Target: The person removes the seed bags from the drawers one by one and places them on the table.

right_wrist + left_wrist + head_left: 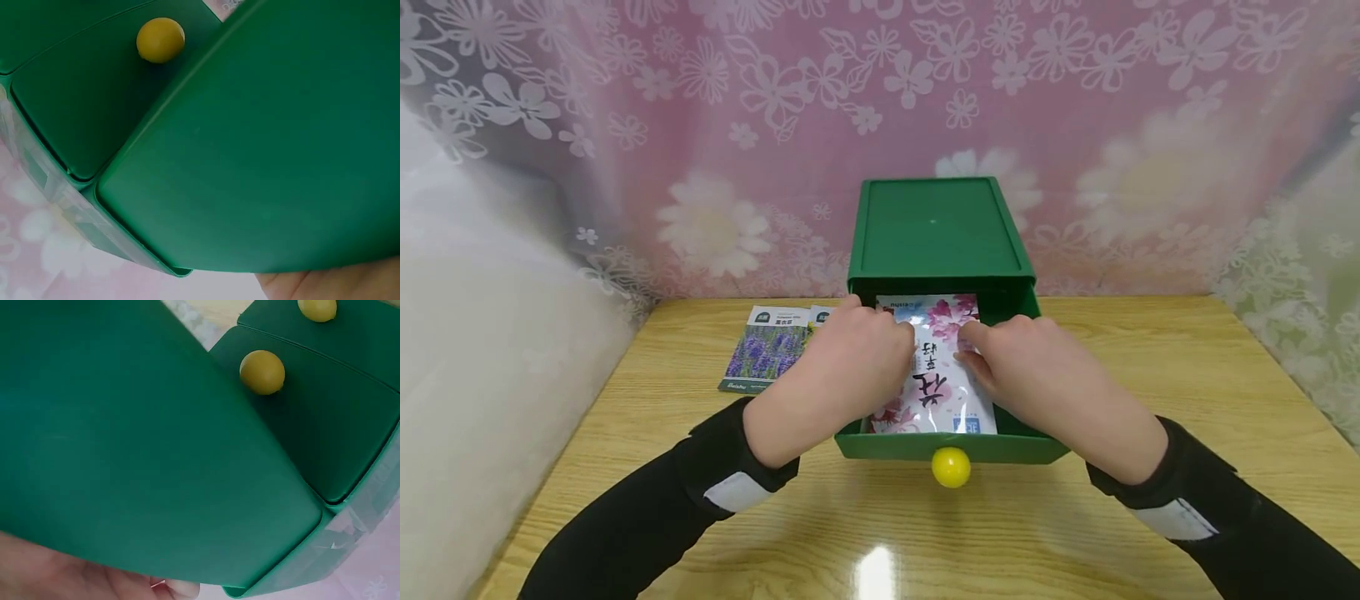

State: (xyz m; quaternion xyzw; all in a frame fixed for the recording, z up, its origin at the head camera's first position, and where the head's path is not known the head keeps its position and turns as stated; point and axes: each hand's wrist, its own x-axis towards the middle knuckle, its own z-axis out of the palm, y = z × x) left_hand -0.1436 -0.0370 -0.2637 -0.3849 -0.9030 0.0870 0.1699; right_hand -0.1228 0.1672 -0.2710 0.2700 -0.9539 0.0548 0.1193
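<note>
A green drawer (895, 447) with a round yellow knob (951, 467) is pulled out of its green cabinet (934, 225). In the drawer lies a glossy white packet (936, 408) printed with pink blossoms and dark characters. My left hand (853, 358), fingers curled, holds the packet near its left edge. On the opposite side, my right hand (1033, 367) pinches its right edge between thumb and forefinger. Both wrist views are mostly filled by the green drawer, with part of the left hand (81, 578) and the right hand (337, 281) showing at the bottom edge.
Left of the drawer on the wooden table (700, 467) lies a lavender-printed packet (767, 346), with another packet (818, 315) partly behind my left hand. More closed drawer fronts with yellow knobs (262, 372) show in the wrist views. A pink floral curtain (790, 150) hangs behind.
</note>
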